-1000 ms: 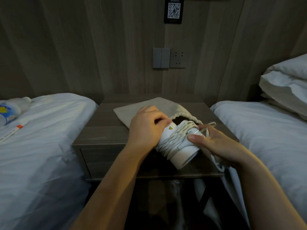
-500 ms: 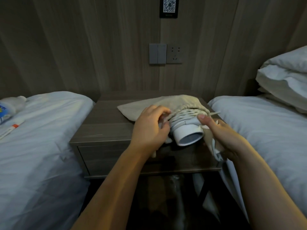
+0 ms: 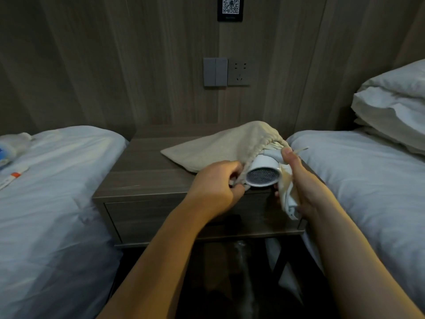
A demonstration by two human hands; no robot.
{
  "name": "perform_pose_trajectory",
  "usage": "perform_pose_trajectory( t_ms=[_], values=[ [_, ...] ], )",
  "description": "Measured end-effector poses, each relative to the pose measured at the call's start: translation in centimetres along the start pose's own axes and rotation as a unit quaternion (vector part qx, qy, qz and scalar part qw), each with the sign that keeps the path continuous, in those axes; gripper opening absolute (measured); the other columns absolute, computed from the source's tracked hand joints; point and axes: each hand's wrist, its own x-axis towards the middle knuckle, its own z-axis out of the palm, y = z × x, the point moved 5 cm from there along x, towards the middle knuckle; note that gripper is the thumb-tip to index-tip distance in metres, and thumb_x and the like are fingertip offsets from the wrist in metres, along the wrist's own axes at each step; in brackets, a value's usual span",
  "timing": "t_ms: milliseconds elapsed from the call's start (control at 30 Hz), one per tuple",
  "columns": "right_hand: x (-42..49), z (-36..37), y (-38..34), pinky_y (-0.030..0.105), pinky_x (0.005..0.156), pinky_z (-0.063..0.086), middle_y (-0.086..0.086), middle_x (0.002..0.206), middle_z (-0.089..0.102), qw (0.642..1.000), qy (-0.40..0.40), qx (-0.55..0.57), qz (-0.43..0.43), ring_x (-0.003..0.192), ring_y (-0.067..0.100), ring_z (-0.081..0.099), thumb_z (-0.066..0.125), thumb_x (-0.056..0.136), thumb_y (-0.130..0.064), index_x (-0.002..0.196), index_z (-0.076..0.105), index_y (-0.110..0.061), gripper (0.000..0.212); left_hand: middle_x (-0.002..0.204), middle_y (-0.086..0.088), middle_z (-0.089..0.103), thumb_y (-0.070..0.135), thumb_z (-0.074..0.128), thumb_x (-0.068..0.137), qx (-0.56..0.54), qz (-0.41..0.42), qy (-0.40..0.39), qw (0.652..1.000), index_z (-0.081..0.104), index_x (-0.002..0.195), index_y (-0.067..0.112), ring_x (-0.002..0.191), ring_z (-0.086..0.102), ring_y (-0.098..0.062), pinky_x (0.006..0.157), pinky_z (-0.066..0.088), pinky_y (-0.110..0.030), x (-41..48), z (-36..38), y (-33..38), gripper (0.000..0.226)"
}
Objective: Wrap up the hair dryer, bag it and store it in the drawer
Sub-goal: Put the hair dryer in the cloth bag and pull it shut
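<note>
- Head view: the hair dryer [image 3: 262, 173] lies at the front right corner of the worktop [image 3: 142, 178], most of its body inside the cloth bag [image 3: 220, 148]; only the round grille end shows at the bag's mouth.
- Left hand [image 3: 216, 187]: fingers curled shut, pinching the gathered hem of the bag on the near left side of the mouth.
- Right hand [image 3: 301, 187]: thumb pressed on the hem at the top right of the mouth, fingers closed around loose bag cloth below.
- Risk: the dryer sits at the worktop's front edge; a hard pull on the hem may drag it off.
- Risk: the hem may snag on the wide grille rim, leaving that end exposed.
- Drawer [image 3: 174, 217] below the worktop is shut; it cannot yet receive the bag.
- Change: half a second ago the cord windings were visible outside the bag; now the cloth covers them, and the hem has advanced towards the grille end.
</note>
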Motion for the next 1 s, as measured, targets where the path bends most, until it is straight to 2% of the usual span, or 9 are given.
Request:
perform_pose_trajectory(
  t_ms=[67,200,300,367,467,567,700,800,1000],
  values=[
    [-0.4,-0.2,-0.7,0.035,0.085,0.049,0.003,0.119,0.063,0.998,0.020,-0.049,-0.040,0.098,0.020,0.062,0.061,0.047,-0.082,0.127,0.054,-0.022,0.100,0.074,0.011,0.045,0.028,0.063,0.079,0.016,0.008,0.008,1.000,0.045,0.068,0.028,0.075,0.047,-0.012,0.059,0.034,-0.023,0.0,0.0,-0.2,0.021],
    [-0.8,0.1,-1.7,0.017,0.062,0.037,-0.002,0.110,0.061,0.988,0.011,-0.120,-0.096,0.083,0.002,0.054,0.059,0.076,-0.059,0.120,0.057,-0.017,0.062,0.095,0.010,0.048,0.028,0.059,0.084,-0.090,0.007,0.118,0.989,0.054,0.093,0.023,0.090,0.048,-0.007,0.077,0.042,-0.022,0.1,-1.0,-0.8,0.012],
    [-0.2,0.6,-1.5,0.024,0.068,0.042,-0.001,0.115,0.063,0.980,0.004,-0.173,-0.102,0.096,0.013,0.059,0.061,0.056,-0.075,0.123,0.053,-0.017,0.089,0.113,0.012,0.049,0.028,0.053,0.090,-0.135,0.009,0.166,0.977,0.056,0.112,0.025,0.112,0.043,-0.005,0.092,0.035,-0.018,0.8,-2.0,-0.3,0.022],
    [0.1,0.9,-1.5,0.029,0.074,0.045,-0.001,0.115,0.064,0.976,0.002,-0.191,-0.105,0.100,0.015,0.060,0.062,0.046,-0.079,0.123,0.053,-0.019,0.098,0.115,0.016,0.049,0.027,0.052,0.092,-0.137,0.001,0.169,0.976,0.058,0.117,0.027,0.118,0.037,-0.002,0.092,0.027,-0.011,1.9,-2.6,0.1,0.026],
    [0.4,1.1,-1.6,0.034,0.084,0.048,-0.002,0.112,0.066,0.971,0.001,-0.207,-0.122,0.100,0.014,0.062,0.065,0.044,-0.078,0.120,0.054,-0.019,0.097,0.111,0.014,0.054,0.030,0.054,0.090,-0.114,-0.022,0.105,0.988,0.058,0.120,0.028,0.117,0.042,-0.002,0.091,0.032,-0.017,4.7,-2.9,0.6,0.030],
    [0.7,1.1,-1.4,0.037,0.087,0.049,-0.001,0.112,0.066,0.961,0.008,-0.246,-0.122,0.101,0.017,0.061,0.062,0.043,-0.081,0.120,0.053,-0.018,0.100,0.116,0.005,0.061,0.037,0.059,0.084,-0.016,-0.029,-0.029,0.999,0.056,0.125,0.025,0.107,0.056,-0.013,0.085,0.044,-0.027,7.8,-2.3,2.0,0.043],
    [0.8,1.1,-1.0,0.038,0.088,0.048,0.002,0.118,0.064,0.959,0.001,-0.265,-0.101,0.106,0.020,0.060,0.059,0.036,-0.087,0.126,0.050,-0.016,0.115,0.089,-0.002,0.071,0.029,0.061,0.079,0.135,0.001,-0.075,0.988,0.074,0.087,0.017,0.086,0.065,-0.021,0.068,0.050,-0.032,10.2,-1.4,3.5,0.020],
    [0.5,1.0,-1.0,0.042,0.092,0.048,0.004,0.121,0.063,0.964,-0.002,-0.248,-0.095,0.109,0.021,0.059,0.062,0.034,-0.086,0.127,0.047,-0.013,0.120,0.079,0.000,0.069,0.022,0.064,0.079,0.097,-0.004,-0.071,0.993,0.074,0.075,0.013,0.079,0.063,-0.017,0.068,0.050,-0.031,11.0,-1.0,3.8,0.013],
    [0.1,1.0,-1.1,0.037,0.093,0.040,0.011,0.136,0.049,0.976,0.007,-0.200,-0.084,0.123,0.028,0.048,0.072,0.065,-0.058,0.137,0.022,-0.005,0.102,0.080,0.011,0.062,0.022,0.066,0.084,-0.071,0.014,-0.094,0.993,0.073,0.087,0.018,0.079,0.056,-0.003,0.070,0.042,-0.020,10.5,-0.8,5.8,0.009]
  ],
)
